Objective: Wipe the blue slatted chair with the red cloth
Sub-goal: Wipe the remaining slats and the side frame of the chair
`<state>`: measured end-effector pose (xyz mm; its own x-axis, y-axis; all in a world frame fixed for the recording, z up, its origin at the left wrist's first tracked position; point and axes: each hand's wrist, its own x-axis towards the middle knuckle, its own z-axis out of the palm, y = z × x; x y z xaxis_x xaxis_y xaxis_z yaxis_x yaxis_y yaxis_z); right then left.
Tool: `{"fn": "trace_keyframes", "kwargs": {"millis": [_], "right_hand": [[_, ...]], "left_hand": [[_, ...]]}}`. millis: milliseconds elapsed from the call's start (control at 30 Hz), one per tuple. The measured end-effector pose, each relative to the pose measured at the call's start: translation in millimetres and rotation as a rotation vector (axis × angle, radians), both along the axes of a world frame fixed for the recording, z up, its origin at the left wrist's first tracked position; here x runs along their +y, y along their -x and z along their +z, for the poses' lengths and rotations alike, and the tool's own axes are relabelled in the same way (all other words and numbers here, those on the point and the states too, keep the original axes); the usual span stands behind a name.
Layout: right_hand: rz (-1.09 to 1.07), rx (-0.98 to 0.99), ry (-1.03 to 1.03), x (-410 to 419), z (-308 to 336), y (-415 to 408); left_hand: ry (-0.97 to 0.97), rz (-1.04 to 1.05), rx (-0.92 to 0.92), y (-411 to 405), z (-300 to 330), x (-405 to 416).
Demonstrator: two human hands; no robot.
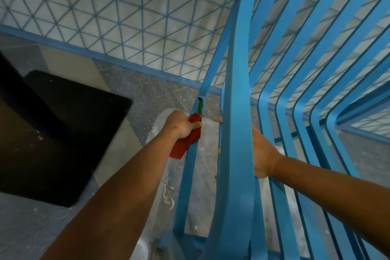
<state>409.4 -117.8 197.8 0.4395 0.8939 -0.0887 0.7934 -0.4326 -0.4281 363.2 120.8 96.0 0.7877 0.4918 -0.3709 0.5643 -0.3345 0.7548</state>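
Red cloth [184,140], bunched in left hand [179,125], presses blue slatted chair [236,133].

1. The left hand [181,125] reaches forward on a nearly straight arm — its fingers [197,125] curl tight, gripping.
2. The right hand [262,154] extends from the right — wrist bent, fingers wrapped out of sight.

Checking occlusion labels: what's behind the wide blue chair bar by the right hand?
Behind the wide bar, the right hand reaches in; only its back and wrist show. Its fingers are mostly covered, so the grip can't be confirmed. Speckled floor shows past it.
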Motion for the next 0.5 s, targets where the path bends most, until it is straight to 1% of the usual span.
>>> {"fn": "trace_keyframes", "kwargs": {"millis": [100,167,233,367,433,500], "right_hand": [[-0.008,0.069,-0.032,-1,-5,-4],[0.001,0.069,-0.021,-2,-7,-6],[0.021,0.018,-0.019,-3,-8,-6],[0.060,-0.087,0.025,-2,-5,-7],[0.061,-0.113,0.044,-1,-4,-7],[0.067,-0.139,0.053,0,-4,-7]], "left_hand": [[-0.014,0.030,-0.024,-11,6,0],[-0.029,0.054,-0.013,-19,16,1],[-0.031,0.076,-0.021,-24,24,2],[0.084,0.123,-0.069,-21,29,-3],[0.142,0.129,-0.034,-12,35,-6],[0.122,0.097,0.032,-2,36,-7]]}}
